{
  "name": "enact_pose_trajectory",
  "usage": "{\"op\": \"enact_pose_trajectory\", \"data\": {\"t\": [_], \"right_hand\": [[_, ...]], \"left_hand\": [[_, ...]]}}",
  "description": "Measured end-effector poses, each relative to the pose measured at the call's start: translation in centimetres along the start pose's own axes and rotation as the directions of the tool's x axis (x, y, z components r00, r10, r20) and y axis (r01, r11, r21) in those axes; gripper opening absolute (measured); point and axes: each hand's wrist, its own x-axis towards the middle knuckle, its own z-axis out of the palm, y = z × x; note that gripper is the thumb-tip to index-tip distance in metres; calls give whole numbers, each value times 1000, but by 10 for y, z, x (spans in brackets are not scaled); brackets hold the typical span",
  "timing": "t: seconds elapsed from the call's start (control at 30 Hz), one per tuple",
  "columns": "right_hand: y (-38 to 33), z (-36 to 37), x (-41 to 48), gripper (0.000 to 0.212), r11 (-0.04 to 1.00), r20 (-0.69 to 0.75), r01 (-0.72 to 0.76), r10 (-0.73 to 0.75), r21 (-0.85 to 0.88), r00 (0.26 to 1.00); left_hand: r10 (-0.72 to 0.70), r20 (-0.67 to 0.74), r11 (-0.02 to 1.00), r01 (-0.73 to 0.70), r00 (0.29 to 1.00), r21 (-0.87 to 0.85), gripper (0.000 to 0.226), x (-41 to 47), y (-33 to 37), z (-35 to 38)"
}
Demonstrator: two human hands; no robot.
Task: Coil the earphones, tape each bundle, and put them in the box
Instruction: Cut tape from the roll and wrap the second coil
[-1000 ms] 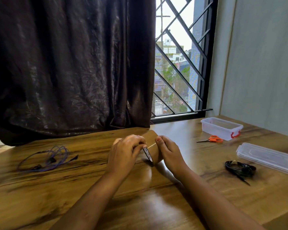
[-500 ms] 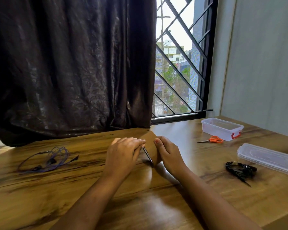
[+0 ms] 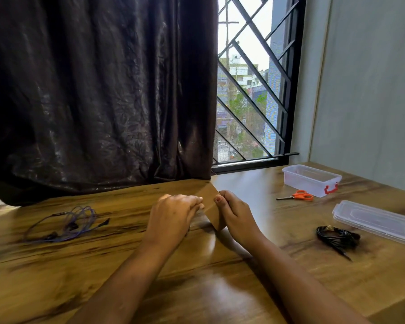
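Both hands meet at the middle of the frame on a brown roll of packing tape (image 3: 214, 210) that stands on the wooden desk (image 3: 220, 288). Curled over its left side, the left hand (image 3: 173, 217) has its fingertips on the roll's face; the right hand (image 3: 235, 217) cups the right side, thumb up against the edge. Purple earphones (image 3: 66, 223) lie in a loose coil at the left of the frame, well apart from the hands. At the lower right, black earphones (image 3: 337, 237) rest in a bundle, just beside a clear plastic lid (image 3: 377, 220). Farther up right sits an open clear plastic box with red clips (image 3: 311, 180), with orange-handled scissors (image 3: 297, 196) just in front of it.
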Motion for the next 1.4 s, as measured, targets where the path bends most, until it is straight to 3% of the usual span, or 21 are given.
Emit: {"op": "enact_pose_trajectory", "data": {"t": [0.23, 0.43, 0.73, 0.9, 1.13, 1.4], "right_hand": [[-1, 1, -1, 13, 1000, 16, 20, -20, -6, 1000], [-1, 2, -1, 12, 1000, 24, 10, -10, 3, 1000], [-1, 5, -1, 16, 1000, -17, 3, -3, 12, 1000], [0, 4, -1, 14, 999, 19, 30, -29, -11, 999], [1, 3, 0, 15, 1000, 37, 18, -19, 8, 999], [-1, 2, 0, 18, 1000, 32, 6, -6, -2, 999]], "left_hand": [[10, -28, 998, -8, 1000, 64, 2, -1, 1, 1], [-6, -15, 998, 7, 1000, 60, 2, -3, 3, 3], [-23, 5, 999, 23, 1000, -35, 27, -6, 3, 2], [24, 19, 999, -25, 1000, 30, 36, -4, 3, -5], [60, 83, 996, -55, 995, -67, 28, 2, -2, -12], [156, 35, 985, -158, 987, 74, 17, 2, -1, -8]]}}
